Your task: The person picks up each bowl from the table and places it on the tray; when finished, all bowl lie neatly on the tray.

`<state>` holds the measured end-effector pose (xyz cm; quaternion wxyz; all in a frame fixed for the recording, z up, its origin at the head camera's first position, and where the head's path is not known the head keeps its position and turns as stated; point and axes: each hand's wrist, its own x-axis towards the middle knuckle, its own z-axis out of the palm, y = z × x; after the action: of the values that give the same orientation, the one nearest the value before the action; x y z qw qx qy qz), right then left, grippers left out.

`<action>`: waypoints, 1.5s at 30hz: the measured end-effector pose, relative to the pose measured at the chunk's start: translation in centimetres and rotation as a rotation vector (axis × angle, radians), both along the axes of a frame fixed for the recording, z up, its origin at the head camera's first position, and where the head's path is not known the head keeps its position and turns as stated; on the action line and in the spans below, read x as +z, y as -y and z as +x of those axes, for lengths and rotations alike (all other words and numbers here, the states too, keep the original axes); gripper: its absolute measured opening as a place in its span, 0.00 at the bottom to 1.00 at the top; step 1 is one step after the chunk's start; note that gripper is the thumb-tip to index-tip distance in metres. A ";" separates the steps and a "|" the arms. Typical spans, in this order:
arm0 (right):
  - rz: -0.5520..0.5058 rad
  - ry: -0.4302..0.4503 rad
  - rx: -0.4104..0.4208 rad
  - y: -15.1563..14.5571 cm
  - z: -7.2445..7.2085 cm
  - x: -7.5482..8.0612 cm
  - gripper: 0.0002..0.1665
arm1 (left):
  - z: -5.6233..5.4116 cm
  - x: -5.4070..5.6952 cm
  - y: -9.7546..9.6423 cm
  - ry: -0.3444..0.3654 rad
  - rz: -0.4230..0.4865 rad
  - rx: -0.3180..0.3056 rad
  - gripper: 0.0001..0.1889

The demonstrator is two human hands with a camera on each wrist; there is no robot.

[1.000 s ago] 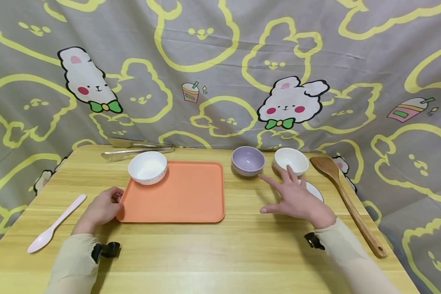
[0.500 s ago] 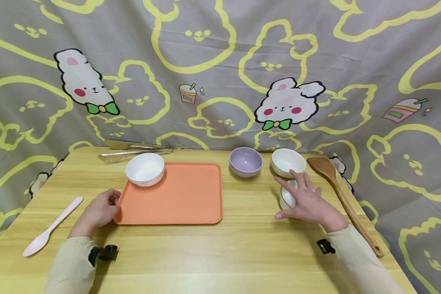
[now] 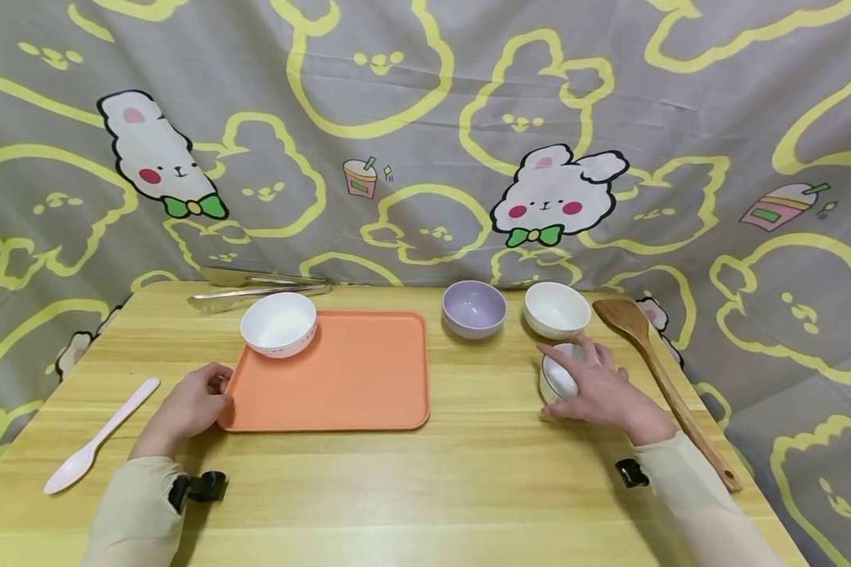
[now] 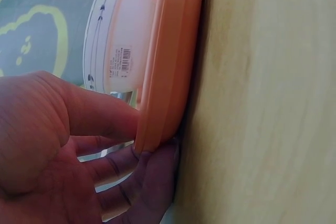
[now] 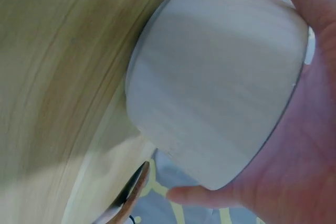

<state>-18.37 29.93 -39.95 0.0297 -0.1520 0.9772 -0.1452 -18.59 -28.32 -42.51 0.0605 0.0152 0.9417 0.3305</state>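
Note:
In the head view, my left hand (image 3: 193, 402) holds the left edge of an orange rectangular tray (image 3: 369, 378). The left wrist view shows the thumb above the tray's rim (image 4: 170, 72) and fingers under it. A white bowl (image 3: 280, 324) stands at the tray's far left corner. My right hand (image 3: 603, 390) reaches over a small white bowl with a dark rim (image 3: 549, 384), fingers spread around its top. From the right wrist, the bowl's pale side (image 5: 210, 82) faces me, upright on the table, with the palm by its rim; some finger contact is hidden.
A purple bowl (image 3: 474, 310) and another white bowl (image 3: 556, 311) stand at the back of the wooden table (image 3: 411, 496). Metal tongs (image 3: 255, 295) lie back left. A pale pink spoon (image 3: 102, 437) is at left, a wooden spatula (image 3: 663, 378) at right. Behind hangs a patterned curtain (image 3: 425, 134).
My right hand has moved right and toward me, away from the rear white bowl, and has lowered over the dark-rimmed bowl, its fingers drawing closer together. The left hand keeps holding the tray.

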 end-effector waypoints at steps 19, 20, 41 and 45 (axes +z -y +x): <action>-0.013 0.003 0.010 -1.0 -0.4 -0.1 0.48 | -0.2 -0.2 -0.1 0.007 0.013 0.003 0.20; -0.015 0.003 0.005 -1.1 -0.4 -0.1 0.48 | -0.2 -0.2 -0.1 0.004 0.016 0.003 0.20; -0.003 -0.121 0.145 3.6 -0.5 2.7 0.47 | 0.0 -0.1 0.0 -0.009 0.016 0.004 0.19; 0.006 -0.116 0.173 4.4 -0.8 3.1 0.47 | 0.0 -0.1 0.0 -0.004 0.019 0.006 0.19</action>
<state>-19.16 25.49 -36.84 -0.0143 -0.2439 0.9609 -0.1302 -18.60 -28.33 -42.56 0.0575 0.0136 0.9388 0.3394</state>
